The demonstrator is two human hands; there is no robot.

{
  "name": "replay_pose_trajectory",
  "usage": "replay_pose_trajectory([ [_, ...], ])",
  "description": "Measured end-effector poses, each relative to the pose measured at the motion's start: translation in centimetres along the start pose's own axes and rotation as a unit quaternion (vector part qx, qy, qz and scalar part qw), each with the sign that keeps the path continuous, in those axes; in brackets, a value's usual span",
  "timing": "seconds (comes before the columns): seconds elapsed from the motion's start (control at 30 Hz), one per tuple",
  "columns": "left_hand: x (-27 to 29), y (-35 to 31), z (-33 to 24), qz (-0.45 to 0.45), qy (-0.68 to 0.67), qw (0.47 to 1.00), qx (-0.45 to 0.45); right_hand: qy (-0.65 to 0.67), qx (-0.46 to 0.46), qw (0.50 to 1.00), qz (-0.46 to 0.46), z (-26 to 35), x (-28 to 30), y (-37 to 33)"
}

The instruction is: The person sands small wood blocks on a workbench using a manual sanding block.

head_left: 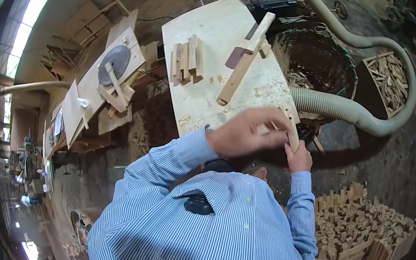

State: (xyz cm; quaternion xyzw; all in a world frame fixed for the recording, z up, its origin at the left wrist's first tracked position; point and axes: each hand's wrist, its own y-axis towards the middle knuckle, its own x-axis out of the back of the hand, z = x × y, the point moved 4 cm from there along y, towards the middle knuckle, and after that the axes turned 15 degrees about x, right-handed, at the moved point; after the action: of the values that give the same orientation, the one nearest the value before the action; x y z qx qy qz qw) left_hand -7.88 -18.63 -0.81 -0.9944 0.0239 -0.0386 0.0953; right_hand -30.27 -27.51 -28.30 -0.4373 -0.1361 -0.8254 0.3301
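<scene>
My right hand (300,158) is closed around the lower end of a small, pale wooden piece (294,135) with a rounded look, just off the near right corner of the worktable. Beside it, my left hand (249,133) has its fingers curled toward the piece. Motion blurs those fingers, so whether they grip the wood is unclear. On the pale tabletop (205,30) a wooden fence strip (247,56) lies at a slant, with a dark reddish patch next to it. Several short wood blocks (187,59) stand grouped at the table's left.
A ribbed hose (337,107) runs from the table's right side and curls upward. Behind it sits a wicker basket (317,55) with scraps. A box of offcuts (388,80) is at far right, stacked blocks (358,228) at lower right. Another bench with a grey disc (113,65) stands left.
</scene>
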Motion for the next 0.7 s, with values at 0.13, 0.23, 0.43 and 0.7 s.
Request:
replay_pose_trajectory([
  [0.13,12.1,0.0,14.0,-0.365,0.402,0.839,-0.035,-0.005,-0.054,0.998,0.027,2.4,1.3,1.1],
  [0.23,21.1,-1.3,20.7,-0.506,0.407,0.756,0.088,-0.013,-0.058,0.998,0.022,2.8,1.3,1.5],
  [0.43,27.2,-0.5,25.8,-0.5,0.384,0.72,0.289,-0.022,-0.082,0.996,0.002,3.1,0.9,1.6],
  [0.7,24.2,2.4,26.2,-0.457,0.453,0.757,0.109,-0.043,-0.127,0.991,-0.009,4.4,1.1,2.3],
])
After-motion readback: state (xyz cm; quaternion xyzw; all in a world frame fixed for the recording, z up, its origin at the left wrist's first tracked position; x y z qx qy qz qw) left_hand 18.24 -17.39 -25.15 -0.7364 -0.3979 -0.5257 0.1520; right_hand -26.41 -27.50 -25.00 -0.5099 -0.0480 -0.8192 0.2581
